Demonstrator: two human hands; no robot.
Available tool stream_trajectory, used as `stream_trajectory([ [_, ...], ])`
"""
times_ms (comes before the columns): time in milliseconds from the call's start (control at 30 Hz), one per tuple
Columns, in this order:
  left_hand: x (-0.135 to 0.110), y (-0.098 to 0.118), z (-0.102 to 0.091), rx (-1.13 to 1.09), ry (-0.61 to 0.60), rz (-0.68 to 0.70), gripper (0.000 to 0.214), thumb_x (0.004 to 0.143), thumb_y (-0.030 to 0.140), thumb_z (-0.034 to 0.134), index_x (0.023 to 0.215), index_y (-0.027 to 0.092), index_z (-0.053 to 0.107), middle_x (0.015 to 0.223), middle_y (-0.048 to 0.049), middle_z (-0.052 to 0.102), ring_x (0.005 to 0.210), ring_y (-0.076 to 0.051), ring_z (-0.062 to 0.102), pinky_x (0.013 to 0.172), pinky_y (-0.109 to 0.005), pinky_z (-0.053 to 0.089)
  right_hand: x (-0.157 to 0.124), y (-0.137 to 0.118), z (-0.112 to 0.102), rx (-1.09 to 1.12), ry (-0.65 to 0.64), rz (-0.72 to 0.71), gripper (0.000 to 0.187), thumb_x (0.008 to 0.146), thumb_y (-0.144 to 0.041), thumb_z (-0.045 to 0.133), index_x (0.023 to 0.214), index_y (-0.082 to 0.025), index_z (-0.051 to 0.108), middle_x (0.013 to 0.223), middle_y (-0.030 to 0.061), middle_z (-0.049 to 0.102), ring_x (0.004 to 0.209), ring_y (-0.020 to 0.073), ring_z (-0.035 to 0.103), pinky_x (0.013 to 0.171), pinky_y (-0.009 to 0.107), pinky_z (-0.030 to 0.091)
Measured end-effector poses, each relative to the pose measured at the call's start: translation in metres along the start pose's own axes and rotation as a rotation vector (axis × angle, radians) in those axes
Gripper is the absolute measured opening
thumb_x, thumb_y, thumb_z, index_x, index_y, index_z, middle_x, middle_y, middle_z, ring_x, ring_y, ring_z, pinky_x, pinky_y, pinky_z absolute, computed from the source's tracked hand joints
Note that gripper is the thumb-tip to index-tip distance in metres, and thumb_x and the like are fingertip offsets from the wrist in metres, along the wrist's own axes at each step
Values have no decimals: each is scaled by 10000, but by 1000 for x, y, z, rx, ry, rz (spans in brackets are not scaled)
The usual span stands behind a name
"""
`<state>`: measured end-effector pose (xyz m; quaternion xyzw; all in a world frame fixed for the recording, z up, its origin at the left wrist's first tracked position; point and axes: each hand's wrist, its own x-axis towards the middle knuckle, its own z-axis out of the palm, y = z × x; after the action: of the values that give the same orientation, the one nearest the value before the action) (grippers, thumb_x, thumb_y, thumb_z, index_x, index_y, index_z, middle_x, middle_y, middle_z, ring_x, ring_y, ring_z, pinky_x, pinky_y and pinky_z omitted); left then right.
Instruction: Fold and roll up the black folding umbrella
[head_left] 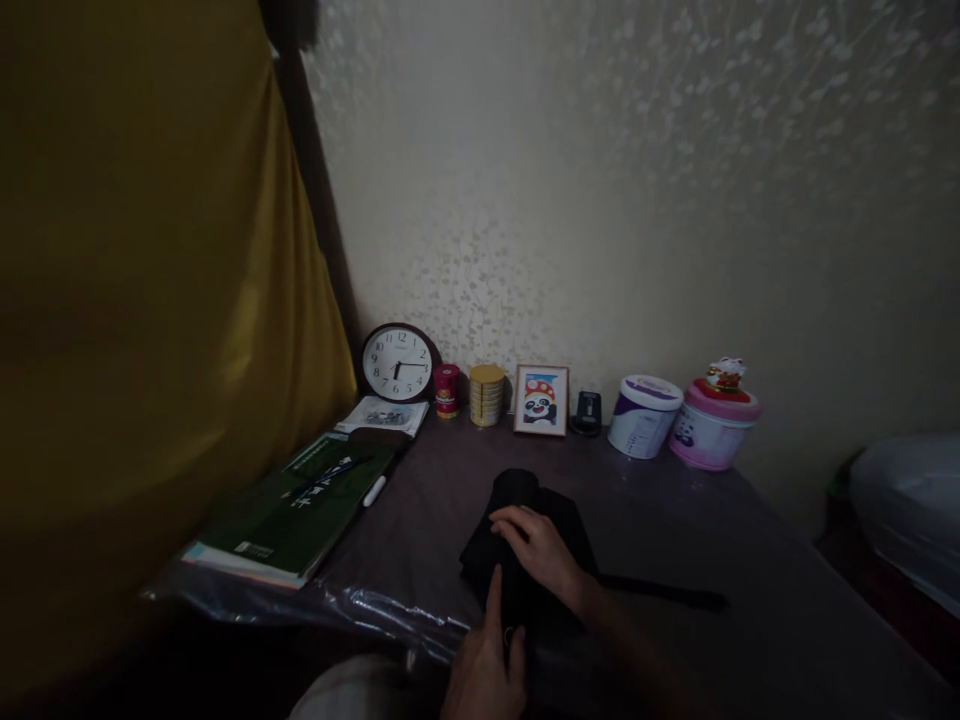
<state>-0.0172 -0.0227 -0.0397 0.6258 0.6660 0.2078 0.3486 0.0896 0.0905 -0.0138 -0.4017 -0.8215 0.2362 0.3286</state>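
A black cloth item (566,515) lies bunched near the front of the table, with a long dark strap (660,590) stretching from it to the right. In this dim light its exact kind cannot be made out. My right hand (544,555) rests across the top of the cloth, fingers extended and lying flat. At the cloth's near edge is my left hand (487,660), its index finger pointing forward onto the fabric and its thumb apart. A small pale ring shape (509,635) shows between that thumb and finger. The left hand's other fingers are partly hidden.
Along the wall stand a clock (397,362), a red can (446,390), a yellow-lidded tin (487,396), a panda picture frame (541,400), a black device (587,412) and two tubs (645,418). Green book (292,510) and white marker (374,491) lie left, beside a yellow curtain (225,300).
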Motion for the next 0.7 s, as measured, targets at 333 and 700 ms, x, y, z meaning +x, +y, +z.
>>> stream_trajectory([
  [333, 2, -5, 3, -30, 31, 32, 594, 869, 292, 281, 1396, 145, 49, 1146, -95, 599, 1024, -144, 562, 839, -197, 383, 41, 63, -2, -355, 1, 0, 312, 896, -272, 346, 1090, -215, 584, 1202, 47, 569, 1203, 182, 410, 1030, 426, 247],
  [700, 6, -14, 11, -100, 73, 53, 605, 854, 320, 295, 1388, 119, 93, 1218, -145, 541, 1128, -177, 505, 892, -253, 374, -14, 15, 19, -295, -30, -66, 351, 918, -298, 301, 1141, -201, 555, 1221, 33, 556, 1239, 150, 362, 1073, 390, 187],
])
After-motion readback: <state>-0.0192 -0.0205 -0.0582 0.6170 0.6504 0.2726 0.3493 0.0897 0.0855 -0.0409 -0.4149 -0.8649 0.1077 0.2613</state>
